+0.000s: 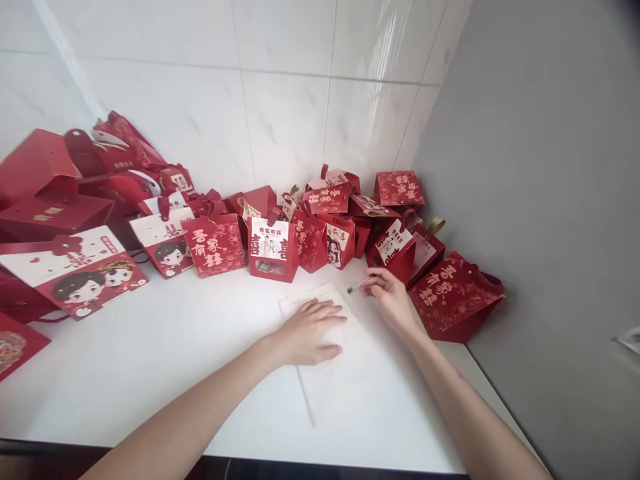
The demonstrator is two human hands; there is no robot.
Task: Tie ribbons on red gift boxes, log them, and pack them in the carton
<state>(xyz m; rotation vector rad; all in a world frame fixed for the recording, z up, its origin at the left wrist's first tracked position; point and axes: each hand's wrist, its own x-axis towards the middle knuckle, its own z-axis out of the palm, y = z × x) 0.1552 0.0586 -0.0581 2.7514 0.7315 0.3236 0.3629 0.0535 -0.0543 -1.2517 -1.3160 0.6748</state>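
My left hand (311, 331) lies flat with fingers spread on a white sheet or pad of paper (325, 393). Small faint marks show near the paper's top edge, above the fingers. My right hand (387, 297) is closed around a slim pen (356, 287) with a clear barrel and a dark end pointing left. The pen's end is close to the paper's upper right edge; whether it touches cannot be told. Behind the paper stands a red gift box (273, 250) with a white printed label and a small window.
Many red gift boxes crowd the back of the white table (200, 373), among them a large one (85, 273) with cartoon faces at left. At right, a red box with gold characters (445, 297) stands by the grey panel (540, 233). Behind is a tiled wall (285, 120).
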